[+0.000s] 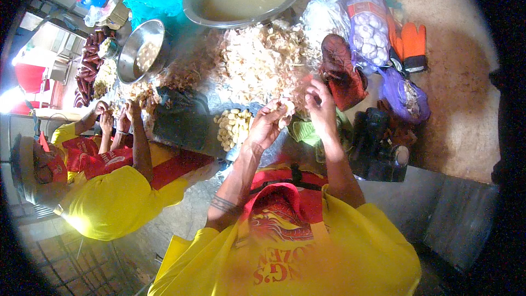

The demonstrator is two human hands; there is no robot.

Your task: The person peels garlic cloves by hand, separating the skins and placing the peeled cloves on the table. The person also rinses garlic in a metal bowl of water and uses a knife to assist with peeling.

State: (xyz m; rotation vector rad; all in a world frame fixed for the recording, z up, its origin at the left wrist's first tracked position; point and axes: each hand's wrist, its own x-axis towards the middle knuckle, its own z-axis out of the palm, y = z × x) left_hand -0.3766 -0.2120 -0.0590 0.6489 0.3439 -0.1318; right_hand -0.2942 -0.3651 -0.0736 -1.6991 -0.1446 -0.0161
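My left hand [268, 125] holds pale garlic cloves [286, 109] between thumb and fingers, near the front of the work surface. Close beside it on the right, my right hand [320, 105] is raised with curled fingers; whether it pinches a bit of peel cannot be told. Beyond both hands spreads a large heap of garlic skins [263, 61]. A pile of peeled garlic cloves [233, 128] lies just left of my left hand. Green cloth [306, 131] shows below my hands.
A metal basin of cloudy water [242, 12] stands at the back, a smaller metal bowl [141, 51] to its left. Right are a mesh bag of garlic bulbs [367, 28], orange gloves [413, 47] and a purple net bag [404, 96]. Co-workers in yellow [111, 201] work at left.
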